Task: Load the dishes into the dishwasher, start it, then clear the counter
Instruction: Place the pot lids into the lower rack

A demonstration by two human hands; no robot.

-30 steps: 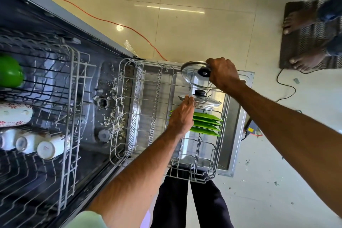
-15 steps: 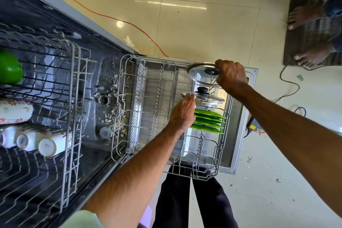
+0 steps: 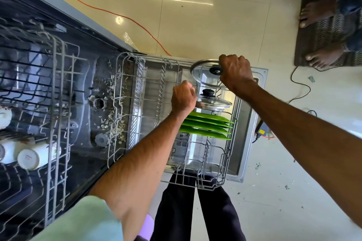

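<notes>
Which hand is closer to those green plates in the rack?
Left. The left hand holds the rim of the lower glass lid, directly beside the green plates; the right hand grips the upper glass lid, farther away beyond the lower one.

Had the lower rack (image 3: 117, 107) slid fully out over the dropped-open dishwasher door (image 3: 251, 123). Got a row of green plates (image 3: 207, 127) standing on edge along its right side. Just past them, had a glass lid (image 3: 217, 102) with a black knob (image 3: 208, 92) lying tilted, left hand (image 3: 183, 98) curled at its rim. Held a second glass lid (image 3: 202, 73) up on edge by its knob in the right hand (image 3: 235, 72), over the rack's far corner. Had white cups (image 3: 29, 156) lying sideways in the upper rack (image 3: 56, 103).
</notes>
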